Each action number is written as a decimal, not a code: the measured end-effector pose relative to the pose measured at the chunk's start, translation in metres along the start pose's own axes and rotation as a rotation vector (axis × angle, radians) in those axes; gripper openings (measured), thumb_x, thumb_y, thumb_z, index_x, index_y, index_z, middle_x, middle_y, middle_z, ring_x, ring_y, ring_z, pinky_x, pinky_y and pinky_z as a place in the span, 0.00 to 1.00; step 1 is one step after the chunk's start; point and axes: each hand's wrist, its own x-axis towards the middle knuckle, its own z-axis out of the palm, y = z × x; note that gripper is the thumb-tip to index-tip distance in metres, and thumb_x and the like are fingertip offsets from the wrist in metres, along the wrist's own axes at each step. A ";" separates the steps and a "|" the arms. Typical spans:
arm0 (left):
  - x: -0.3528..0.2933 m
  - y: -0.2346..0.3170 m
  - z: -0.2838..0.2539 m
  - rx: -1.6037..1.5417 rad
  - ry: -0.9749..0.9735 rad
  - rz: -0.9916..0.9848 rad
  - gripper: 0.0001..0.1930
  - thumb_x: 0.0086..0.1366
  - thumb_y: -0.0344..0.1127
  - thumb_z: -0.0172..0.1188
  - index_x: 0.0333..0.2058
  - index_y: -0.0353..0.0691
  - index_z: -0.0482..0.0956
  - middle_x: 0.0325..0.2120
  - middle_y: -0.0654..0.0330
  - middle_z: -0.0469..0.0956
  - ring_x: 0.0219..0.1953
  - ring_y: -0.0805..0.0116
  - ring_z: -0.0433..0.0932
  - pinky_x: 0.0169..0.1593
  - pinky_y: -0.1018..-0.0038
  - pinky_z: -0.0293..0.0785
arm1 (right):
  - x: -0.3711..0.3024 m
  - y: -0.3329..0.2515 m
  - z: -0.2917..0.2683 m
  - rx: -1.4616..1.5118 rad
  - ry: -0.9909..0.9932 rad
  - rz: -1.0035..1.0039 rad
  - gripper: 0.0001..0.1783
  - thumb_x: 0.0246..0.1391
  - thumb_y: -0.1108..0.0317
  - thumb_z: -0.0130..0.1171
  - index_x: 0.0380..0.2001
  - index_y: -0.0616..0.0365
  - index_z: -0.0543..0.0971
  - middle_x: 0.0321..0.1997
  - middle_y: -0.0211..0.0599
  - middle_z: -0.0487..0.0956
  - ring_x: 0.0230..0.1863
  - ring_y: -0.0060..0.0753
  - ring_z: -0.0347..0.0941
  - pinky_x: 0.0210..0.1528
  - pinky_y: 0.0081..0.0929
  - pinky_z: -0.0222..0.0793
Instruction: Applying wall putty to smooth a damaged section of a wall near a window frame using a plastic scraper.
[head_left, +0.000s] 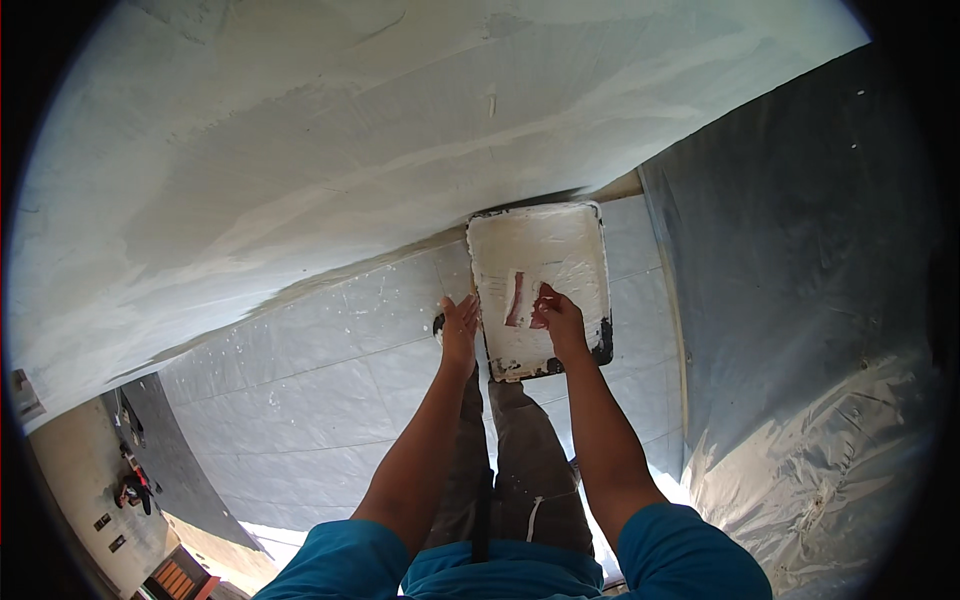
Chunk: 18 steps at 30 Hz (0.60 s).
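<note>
My right hand (pixel 563 322) grips a dark red flat spreader (pixel 514 300) by its right end, with white paste smeared across its middle. The spreader is over a black-rimmed rectangular tray (pixel 535 235) coated in white paste; I cannot tell whether they touch. My left hand (pixel 460 325) is beside the tray's left edge, its fingers stretched out and nothing seen in it. A small dark thing (pixel 438 324) shows just behind that hand, too covered to name.
A wall (pixel 330 150) with patchy white coating rises ahead and to the left. Grey floor covering (pixel 330 370) carries white spatters. A dark sheet (pixel 790 230) spreads on the right, with crumpled shiny plastic (pixel 810 480) nearer me. Red and black items (pixel 135 488) lie far left.
</note>
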 end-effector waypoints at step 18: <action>-0.003 -0.004 -0.003 -0.020 -0.014 -0.007 0.53 0.65 0.76 0.26 0.67 0.27 0.53 0.69 0.42 0.53 0.72 0.53 0.51 0.73 0.63 0.40 | 0.006 -0.004 -0.011 -0.103 -0.013 -0.245 0.12 0.60 0.75 0.57 0.47 0.63 0.77 0.39 0.33 0.81 0.41 0.23 0.76 0.48 0.22 0.72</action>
